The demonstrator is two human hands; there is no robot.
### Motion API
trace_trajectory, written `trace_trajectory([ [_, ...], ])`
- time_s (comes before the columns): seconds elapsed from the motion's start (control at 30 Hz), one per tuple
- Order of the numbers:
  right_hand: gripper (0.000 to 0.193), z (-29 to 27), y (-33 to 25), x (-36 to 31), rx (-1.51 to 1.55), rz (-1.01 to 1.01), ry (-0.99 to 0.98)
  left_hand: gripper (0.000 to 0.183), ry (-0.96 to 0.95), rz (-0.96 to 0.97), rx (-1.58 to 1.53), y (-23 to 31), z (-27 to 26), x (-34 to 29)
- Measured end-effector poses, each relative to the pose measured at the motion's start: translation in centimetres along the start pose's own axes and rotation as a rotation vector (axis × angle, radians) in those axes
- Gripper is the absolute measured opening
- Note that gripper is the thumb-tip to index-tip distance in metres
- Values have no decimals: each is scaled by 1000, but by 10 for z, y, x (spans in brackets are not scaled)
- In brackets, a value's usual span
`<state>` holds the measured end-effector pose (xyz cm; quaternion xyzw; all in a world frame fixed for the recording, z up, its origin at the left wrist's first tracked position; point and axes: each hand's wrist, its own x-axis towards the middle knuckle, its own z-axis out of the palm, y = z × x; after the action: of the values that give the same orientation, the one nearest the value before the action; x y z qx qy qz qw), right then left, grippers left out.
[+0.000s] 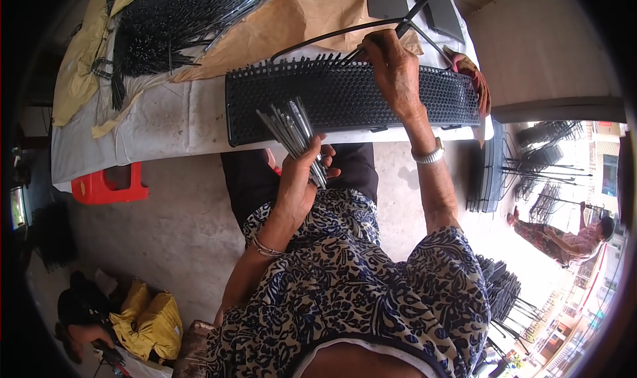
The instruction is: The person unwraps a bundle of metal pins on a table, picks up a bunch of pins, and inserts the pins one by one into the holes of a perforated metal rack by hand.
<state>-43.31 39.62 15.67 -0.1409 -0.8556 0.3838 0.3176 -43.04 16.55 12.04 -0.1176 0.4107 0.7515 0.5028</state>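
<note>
My left hand [300, 182] is closed round a bundle of thin grey rods [290, 127], which fan out upward in front of my lap. A long black rack full of small round holes [318, 102] lies along the near side of the table. Over its far edge, my right hand [396, 73] is bent down with its fingers pinched on a thin dark rod, mostly hidden by the fingers. Left of that hand, a row of rods [292, 66] stands in the holes along the rack's far edge.
The table has a white cover [146, 129]. A large heap of thin black rods [179, 26] lies on brown paper [312, 13] at the far left. A black bar [421, 9] rises behind the rack. A red stool [109, 184] stands under the table's left; another person [574, 242] is outside, right.
</note>
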Motion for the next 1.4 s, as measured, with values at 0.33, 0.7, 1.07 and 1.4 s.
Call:
trace_trajectory([
  [0.33,13,9,15,2,-128,-195,-192,24,-39,-49,-124,-6,-7,10],
  [0.7,32,0,-3,-20,-166,112,-86,21,-15,-24,-128,1,3,2],
  [1.07,16,15,-31,-52,697,574,-521,28,13,13,97,2,5,-5],
  [1.4,7,-1,-16,-30,51,158,206,33,51,-49,48,-5,-9,7],
])
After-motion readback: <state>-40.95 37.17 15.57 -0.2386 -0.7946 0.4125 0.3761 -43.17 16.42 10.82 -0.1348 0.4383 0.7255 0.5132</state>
